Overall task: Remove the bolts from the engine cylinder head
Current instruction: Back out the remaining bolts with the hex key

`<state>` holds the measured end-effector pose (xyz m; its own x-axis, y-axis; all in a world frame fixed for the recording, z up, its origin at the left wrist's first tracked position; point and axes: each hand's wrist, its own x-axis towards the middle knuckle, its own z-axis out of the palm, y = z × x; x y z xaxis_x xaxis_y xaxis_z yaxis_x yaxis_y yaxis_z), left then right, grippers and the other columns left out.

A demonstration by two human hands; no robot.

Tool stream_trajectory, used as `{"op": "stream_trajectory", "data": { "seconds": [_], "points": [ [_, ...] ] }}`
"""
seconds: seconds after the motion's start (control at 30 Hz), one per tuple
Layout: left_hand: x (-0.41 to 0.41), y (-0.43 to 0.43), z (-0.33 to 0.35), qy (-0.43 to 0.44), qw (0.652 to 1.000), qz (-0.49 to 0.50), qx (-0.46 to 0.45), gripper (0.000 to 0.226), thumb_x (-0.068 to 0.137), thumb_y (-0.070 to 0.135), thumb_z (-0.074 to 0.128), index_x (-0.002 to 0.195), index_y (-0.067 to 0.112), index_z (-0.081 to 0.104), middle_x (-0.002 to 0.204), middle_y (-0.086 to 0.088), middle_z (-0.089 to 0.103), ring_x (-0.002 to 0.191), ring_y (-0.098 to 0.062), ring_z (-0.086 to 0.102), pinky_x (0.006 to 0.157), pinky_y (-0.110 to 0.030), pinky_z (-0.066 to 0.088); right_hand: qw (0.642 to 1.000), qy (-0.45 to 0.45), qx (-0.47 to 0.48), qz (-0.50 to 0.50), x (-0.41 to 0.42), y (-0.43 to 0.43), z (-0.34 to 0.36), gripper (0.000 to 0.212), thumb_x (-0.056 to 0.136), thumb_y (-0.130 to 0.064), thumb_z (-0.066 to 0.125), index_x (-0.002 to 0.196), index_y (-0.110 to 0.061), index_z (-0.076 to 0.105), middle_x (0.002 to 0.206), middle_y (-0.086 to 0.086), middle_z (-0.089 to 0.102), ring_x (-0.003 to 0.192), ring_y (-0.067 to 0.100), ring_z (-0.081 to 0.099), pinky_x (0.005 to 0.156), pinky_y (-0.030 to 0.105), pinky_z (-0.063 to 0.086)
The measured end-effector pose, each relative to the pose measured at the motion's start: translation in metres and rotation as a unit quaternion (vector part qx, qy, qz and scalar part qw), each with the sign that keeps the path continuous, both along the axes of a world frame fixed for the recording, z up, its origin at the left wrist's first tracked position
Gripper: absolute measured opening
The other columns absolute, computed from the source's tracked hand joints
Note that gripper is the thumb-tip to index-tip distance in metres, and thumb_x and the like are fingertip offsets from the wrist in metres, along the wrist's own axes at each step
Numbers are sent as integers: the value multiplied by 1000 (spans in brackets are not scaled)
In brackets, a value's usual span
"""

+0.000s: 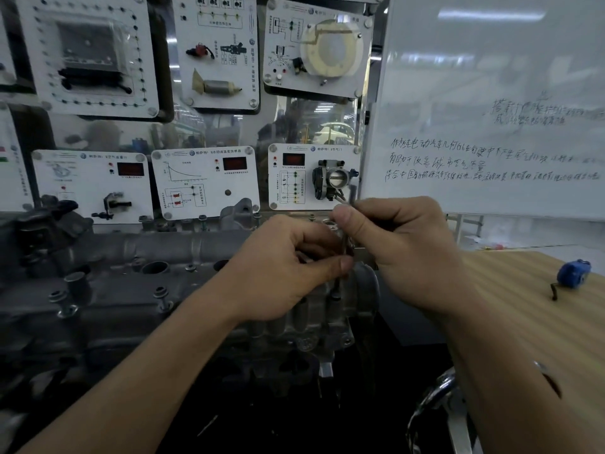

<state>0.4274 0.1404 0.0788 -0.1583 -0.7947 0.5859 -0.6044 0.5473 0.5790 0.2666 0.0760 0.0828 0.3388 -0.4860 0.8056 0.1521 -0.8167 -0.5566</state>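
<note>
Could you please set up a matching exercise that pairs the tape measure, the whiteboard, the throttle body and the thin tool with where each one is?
Things:
1. tape measure
2. whiteboard
3. throttle body
4. tool

Places:
A. mounted on a white panel behind the hands
B. lying on the wooden table, at the right
C. pinched between the left hand and the right hand
D. upper right, with handwriting on it

Pairs: 1-B; 2-D; 3-A; 4-C
</note>
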Motion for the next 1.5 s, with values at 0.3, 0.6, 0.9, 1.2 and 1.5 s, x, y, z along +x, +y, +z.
{"op": "stream_trajectory", "data": {
  "seconds": [0.3,0.6,0.9,1.2,1.5],
  "points": [
    [0,1,0,21,1000,8,-4,7,88,14,74,94,12,77,85,-1,79,81,-16,75,80,-38,59,998,61,-14,12,-1,-2,-1,16,93,-31,63,88,-24,77,62,-4,66,59,2,61,55,19,48],
    [3,1,1,2,998,-50,29,20,96,11,62,114,11,72,106,2,77,102,-9,72,93,-24,55,998,68,-13,4,-2,2,1,19,94,-22,65,80,-17,78,62,-3,68,58,9,64,57,26,51],
    [2,1,2,-6,1000,-4,9,14,88,14,74,101,15,78,90,5,79,87,-9,75,84,-28,58,998,58,-12,-17,-8,6,2,15,88,-30,71,85,-17,78,68,1,74,64,21,71,62,39,61],
    [1,2,2,-28,999,-19,9,18,94,17,66,109,8,70,98,1,77,92,-8,72,84,-28,57,999,25,-15,-18,2,4,0,13,94,-26,65,91,-28,78,79,4,76,73,19,74,66,35,61],
    [-2,0,2,-3,1000,12,-8,7,87,17,74,87,11,77,78,-1,77,73,-17,74,72,-30,60,997,64,-29,-24,0,3,0,28,95,-35,58,81,-17,75,53,-2,60,49,10,54,55,29,51]
  ]
}}
